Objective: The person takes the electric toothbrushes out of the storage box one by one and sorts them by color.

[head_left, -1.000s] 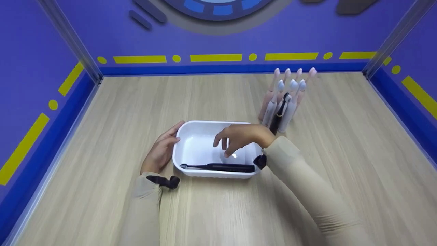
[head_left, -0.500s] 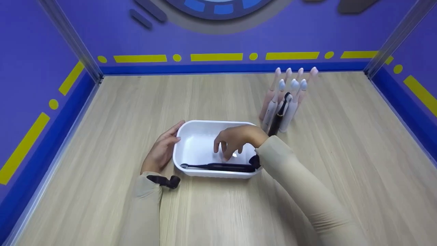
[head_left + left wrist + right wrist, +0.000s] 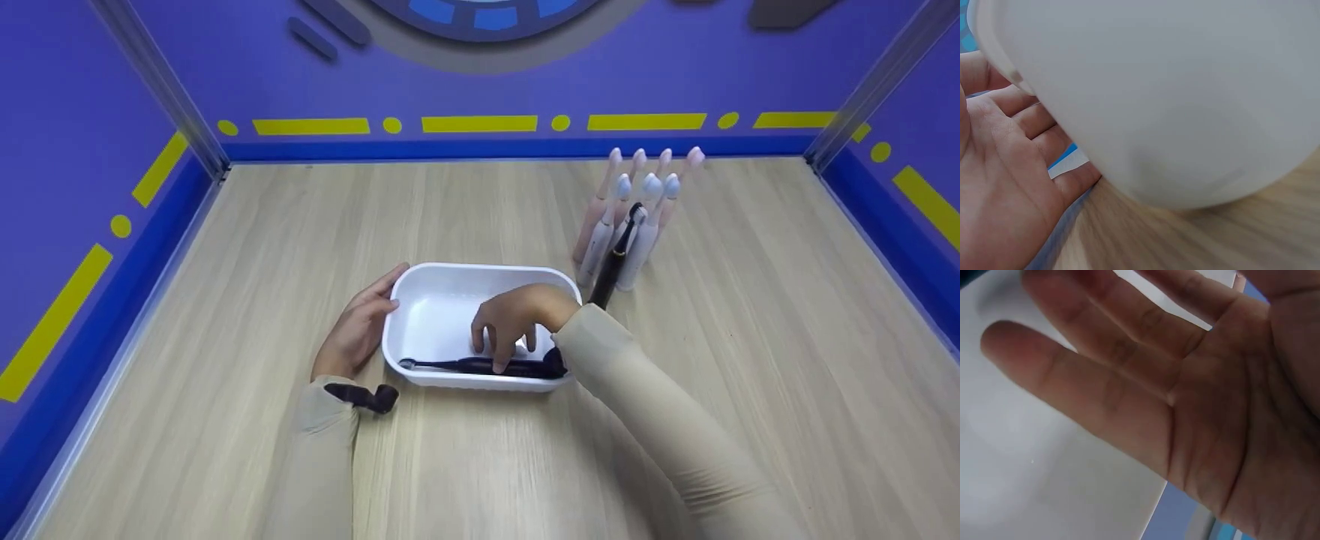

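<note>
A white plastic tub (image 3: 435, 315) sits on the wooden table. My left hand (image 3: 358, 330) holds its left end, thumb at the rim; in the left wrist view the fingers lie along the outer wall. Inside, a black electric toothbrush (image 3: 465, 365) lies along the near wall, its head to the left. My right hand (image 3: 514, 319) is lowered into the tub, palm down with fingers apart. Its thumb tip overlaps the toothbrush handle, while the other fingers point down beyond it. The right wrist view shows the loosely extended fingers (image 3: 1095, 391) over the white tub floor.
Several electric toothbrushes stand upright behind the tub's right end. A black one (image 3: 606, 279) is in front, white ones (image 3: 640, 251) are just behind, and pink ones (image 3: 587, 229) are at the back. Blue-purple walls (image 3: 480, 90) with yellow marks enclose the table (image 3: 300, 225).
My right hand has moved down and slightly toward me inside the tub, its thumb now over the black toothbrush's handle. The left hand has stayed at the tub's left end.
</note>
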Tool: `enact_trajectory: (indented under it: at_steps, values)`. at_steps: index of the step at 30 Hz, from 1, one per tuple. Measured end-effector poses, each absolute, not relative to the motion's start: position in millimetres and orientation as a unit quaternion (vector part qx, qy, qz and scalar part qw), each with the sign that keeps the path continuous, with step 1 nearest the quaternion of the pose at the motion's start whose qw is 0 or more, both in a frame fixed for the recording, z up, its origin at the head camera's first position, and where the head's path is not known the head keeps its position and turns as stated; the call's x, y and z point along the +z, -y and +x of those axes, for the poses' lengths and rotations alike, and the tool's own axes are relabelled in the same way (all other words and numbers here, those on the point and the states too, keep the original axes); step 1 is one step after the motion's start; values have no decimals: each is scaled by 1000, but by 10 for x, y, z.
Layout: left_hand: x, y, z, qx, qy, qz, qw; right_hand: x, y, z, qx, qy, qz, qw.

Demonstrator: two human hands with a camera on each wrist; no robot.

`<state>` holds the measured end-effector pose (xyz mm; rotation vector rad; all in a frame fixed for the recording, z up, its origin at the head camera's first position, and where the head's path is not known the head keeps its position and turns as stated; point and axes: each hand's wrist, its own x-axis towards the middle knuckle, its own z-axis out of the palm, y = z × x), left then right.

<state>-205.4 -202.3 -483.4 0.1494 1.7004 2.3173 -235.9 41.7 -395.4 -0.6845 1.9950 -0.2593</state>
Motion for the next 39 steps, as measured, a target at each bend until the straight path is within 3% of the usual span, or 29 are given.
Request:
enact_trajectory:
  at_steps: [39]
  values:
    - [-4842, 2012, -2050, 804, -581, 47, 120, -4016, -425, -2317, -128, -825, -274, 478]
